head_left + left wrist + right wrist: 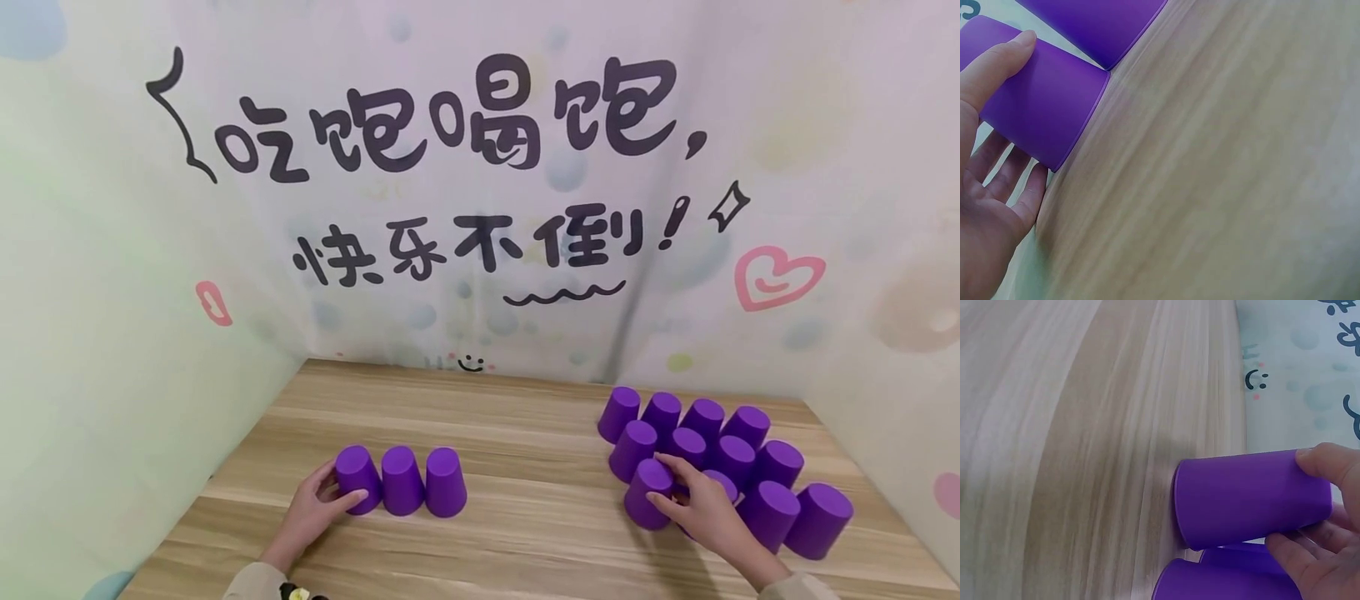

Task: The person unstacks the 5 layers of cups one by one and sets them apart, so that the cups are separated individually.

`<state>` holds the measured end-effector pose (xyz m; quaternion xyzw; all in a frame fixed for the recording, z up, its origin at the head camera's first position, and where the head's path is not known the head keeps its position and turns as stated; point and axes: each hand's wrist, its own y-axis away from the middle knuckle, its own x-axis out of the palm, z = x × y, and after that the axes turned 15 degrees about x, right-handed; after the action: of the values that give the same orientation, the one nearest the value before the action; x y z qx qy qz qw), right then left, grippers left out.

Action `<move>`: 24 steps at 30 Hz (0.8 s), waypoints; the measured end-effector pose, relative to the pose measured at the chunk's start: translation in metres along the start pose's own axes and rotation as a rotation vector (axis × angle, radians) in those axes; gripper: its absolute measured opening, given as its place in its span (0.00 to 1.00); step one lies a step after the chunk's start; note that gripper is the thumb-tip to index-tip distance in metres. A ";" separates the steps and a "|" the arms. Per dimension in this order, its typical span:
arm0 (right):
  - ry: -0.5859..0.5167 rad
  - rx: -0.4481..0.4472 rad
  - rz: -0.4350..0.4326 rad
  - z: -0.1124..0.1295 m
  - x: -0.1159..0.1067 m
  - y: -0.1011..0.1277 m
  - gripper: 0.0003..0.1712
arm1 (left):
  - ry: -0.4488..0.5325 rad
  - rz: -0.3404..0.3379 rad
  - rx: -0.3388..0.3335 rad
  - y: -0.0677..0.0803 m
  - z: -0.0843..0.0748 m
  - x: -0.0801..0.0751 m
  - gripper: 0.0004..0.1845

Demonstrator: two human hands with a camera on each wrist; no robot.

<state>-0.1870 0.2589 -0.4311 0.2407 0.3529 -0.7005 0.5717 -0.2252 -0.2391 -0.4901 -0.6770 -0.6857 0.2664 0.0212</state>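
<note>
Low in the frame, near the bottom left, the left hand (315, 510) wraps its thumb and fingers around the end cup (357, 479) of a row of three purple cups (402, 481) that stand upside down on the wooden table (525, 467). In the left wrist view the thumb (999, 59) lies flat on the cup's side and the other fingers curl behind it.

At the lower right, the right hand (703, 510) pinches the front cup (648, 493) of a big bunch of purple cups (731, 462). The thumb sits on one side and the fingers on the other, closed snugly on it.

To do this well, I think the right hand should lift its cup straight up, so it does not bump the cups touching it. The left hand should keep its cup steady, so the row stays neat.

Far back, the wall (480, 250) has big black writing, a pink heart (777, 277) at the right and a tiny smiley face (470, 362) low in the middle
</note>
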 end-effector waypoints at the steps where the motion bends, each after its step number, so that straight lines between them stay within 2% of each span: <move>1: 0.007 -0.003 -0.003 0.000 0.000 0.000 0.29 | 0.003 0.001 0.001 0.000 0.000 0.000 0.34; 7: 0.037 0.025 0.031 -0.002 -0.003 -0.001 0.30 | 0.017 0.006 -0.005 -0.001 -0.001 0.000 0.34; 13: 0.016 0.039 0.058 -0.002 -0.007 -0.002 0.30 | 0.017 0.010 -0.005 -0.002 0.000 0.000 0.34; 24: -0.044 -0.037 0.020 0.014 -0.021 -0.011 0.29 | 0.013 0.019 -0.011 -0.001 0.002 -0.001 0.34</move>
<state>-0.1916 0.2620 -0.4044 0.2182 0.3506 -0.6934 0.5905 -0.2270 -0.2407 -0.4904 -0.6855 -0.6804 0.2585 0.0195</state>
